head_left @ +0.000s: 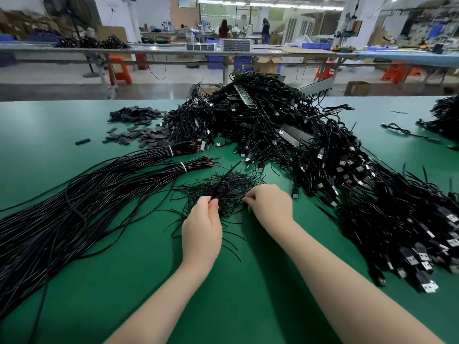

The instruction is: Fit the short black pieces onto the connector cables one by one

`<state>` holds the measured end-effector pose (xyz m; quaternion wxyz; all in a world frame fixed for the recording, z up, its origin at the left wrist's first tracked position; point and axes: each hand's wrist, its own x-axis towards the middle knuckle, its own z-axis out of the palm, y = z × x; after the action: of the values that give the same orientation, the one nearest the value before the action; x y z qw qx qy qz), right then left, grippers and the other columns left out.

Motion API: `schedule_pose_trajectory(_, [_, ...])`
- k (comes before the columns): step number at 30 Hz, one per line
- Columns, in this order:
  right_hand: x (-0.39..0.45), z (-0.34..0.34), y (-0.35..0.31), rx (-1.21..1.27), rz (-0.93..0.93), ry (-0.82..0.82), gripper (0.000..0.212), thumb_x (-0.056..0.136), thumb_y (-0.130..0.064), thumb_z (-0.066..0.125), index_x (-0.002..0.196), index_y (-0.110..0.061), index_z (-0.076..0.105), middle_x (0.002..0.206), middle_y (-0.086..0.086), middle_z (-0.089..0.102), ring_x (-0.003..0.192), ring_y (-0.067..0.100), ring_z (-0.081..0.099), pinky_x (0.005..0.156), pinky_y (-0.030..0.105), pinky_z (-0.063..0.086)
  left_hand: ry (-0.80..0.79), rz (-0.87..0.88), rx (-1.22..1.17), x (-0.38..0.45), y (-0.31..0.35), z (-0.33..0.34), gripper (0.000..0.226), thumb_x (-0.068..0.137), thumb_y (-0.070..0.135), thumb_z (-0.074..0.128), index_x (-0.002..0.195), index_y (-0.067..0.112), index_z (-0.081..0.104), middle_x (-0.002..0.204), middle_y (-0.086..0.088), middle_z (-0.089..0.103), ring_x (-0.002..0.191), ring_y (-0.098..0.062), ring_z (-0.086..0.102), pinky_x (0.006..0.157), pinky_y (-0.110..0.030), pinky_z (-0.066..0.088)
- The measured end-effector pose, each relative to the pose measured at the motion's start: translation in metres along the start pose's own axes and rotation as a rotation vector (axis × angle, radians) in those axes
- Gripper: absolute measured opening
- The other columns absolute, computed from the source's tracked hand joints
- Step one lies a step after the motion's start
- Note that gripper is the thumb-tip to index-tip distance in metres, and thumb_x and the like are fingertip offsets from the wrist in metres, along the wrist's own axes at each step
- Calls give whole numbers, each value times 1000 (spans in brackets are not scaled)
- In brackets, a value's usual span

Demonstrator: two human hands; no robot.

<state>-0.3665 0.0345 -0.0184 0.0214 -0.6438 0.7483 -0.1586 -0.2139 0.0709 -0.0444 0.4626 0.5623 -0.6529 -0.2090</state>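
We had both hands at the near edge of the small heap of thin black strands (223, 192), which lay on the green mat (236, 281) straight ahead of us, between the two tied cable bundles (99, 180) on our left and the big tangle of connector cables (335, 170) on our right. Our left hand (202, 229) pinched a looped black cable (221, 188), thumb and fingertips closed round it where it rose out of the heap. The loop's free length ran away from us and slightly rightward, toward a reddish tip (240, 162). Our right hand (269, 204) sat just beside the heap's right edge with its fingers curled down into the strands; whether they actually nipped one we could not tell (the tips were hidden under the knuckles).

The short flat black pieces (139, 135) lay well apart from both hands, far forward and to the left, beyond the bundles' stripped ends. That was the relation we judged the next move to turn on: the left hand was nearer that pile but occupied, so the right would likely have to cross over, or the left let go. The cable's long axis already pointed roughly toward the far side, which favoured sliding a piece on from the tip end.
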Motion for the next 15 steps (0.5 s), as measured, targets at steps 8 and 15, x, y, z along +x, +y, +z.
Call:
schedule_pose_trajectory(8, [-27,-26,24,93,53,165,19,94,-32,59,96,-23,76,85,-5,74,73,17,65,58,26,51,81,-66,-74,1,8,9,31,103,36,31,94,16,54,66,8,46,59,-14,43,55,-33,32])
schedule_pose_trajectory(15, [-53,-31,41,518,-139,259,6,87,-23,71,89,-21,76,76,-23,64,75,-1,61,66,7,42,-7,129,112,-5,11,9,33,101,37,32,90,15,55,67,13,47,63,-16,48,64,-37,37])
